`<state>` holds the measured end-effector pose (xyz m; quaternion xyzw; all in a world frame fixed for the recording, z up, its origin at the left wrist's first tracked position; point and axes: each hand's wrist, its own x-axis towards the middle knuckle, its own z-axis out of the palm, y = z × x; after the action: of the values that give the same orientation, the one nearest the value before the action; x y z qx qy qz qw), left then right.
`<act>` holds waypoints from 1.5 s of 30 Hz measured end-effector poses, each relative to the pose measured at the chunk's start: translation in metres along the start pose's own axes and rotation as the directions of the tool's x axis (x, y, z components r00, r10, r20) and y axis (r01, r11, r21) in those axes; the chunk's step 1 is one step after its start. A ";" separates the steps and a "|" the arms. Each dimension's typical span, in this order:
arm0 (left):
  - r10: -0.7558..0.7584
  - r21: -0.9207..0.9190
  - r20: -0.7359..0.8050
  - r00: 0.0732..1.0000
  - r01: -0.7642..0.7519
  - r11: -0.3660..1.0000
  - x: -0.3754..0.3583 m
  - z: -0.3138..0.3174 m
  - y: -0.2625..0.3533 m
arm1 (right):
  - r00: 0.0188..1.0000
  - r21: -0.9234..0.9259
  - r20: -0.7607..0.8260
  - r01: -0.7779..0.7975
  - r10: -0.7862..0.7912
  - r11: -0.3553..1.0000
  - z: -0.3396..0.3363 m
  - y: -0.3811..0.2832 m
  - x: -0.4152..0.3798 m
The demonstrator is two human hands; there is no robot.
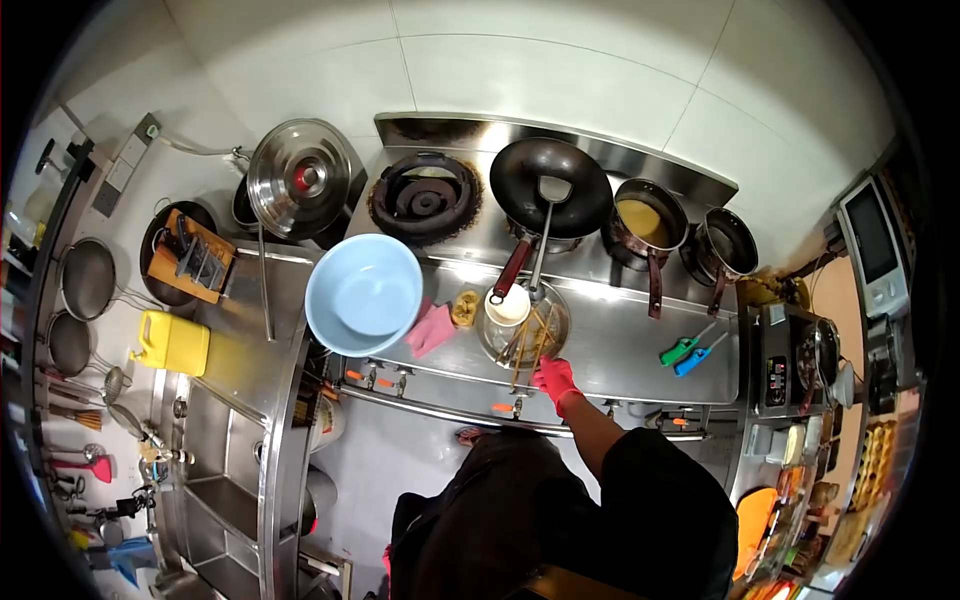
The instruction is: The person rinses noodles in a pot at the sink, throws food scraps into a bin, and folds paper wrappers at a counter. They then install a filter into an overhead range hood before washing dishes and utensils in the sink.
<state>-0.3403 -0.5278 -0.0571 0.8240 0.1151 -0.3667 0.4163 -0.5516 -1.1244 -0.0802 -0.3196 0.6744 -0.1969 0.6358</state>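
My right hand (556, 382), in a pinkish-red glove, is at the front rim of a round metal bowl (562, 335). Its fingers are closed on the end of thin wooden chopsticks (541, 350); several more sticks lie across the bowl. A small white bowl (508, 306) sits inside the metal one, beside the handle end of a spatula (541, 245). Only a sliver of pinkish-red at the lower left of my body shows my left hand (387, 558), its fingers hidden. Left of the metal bowl are a small yellowish container (465, 308) and a pink cloth or glove (431, 330).
A light blue basin (364, 295) stands at the counter's left. Behind are a wok (551, 190), whose handle points toward me, and two saucepans (648, 222). Two lighters (692, 352) lie right. Left are a yellow jug (174, 343), a knife block (190, 256) and sinks (222, 505).
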 end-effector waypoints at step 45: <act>-0.239 -0.205 -0.137 0.961 0.208 0.956 -0.073 0.014 -0.011 | 0.715 -0.594 0.136 0.613 -0.686 0.521 0.204 -0.018 0.117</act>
<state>-0.4045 -0.5236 -0.0175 0.7893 0.2751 -0.3314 0.4376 -0.3460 -1.1880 -0.1773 -0.7198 0.5664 -0.2136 0.3396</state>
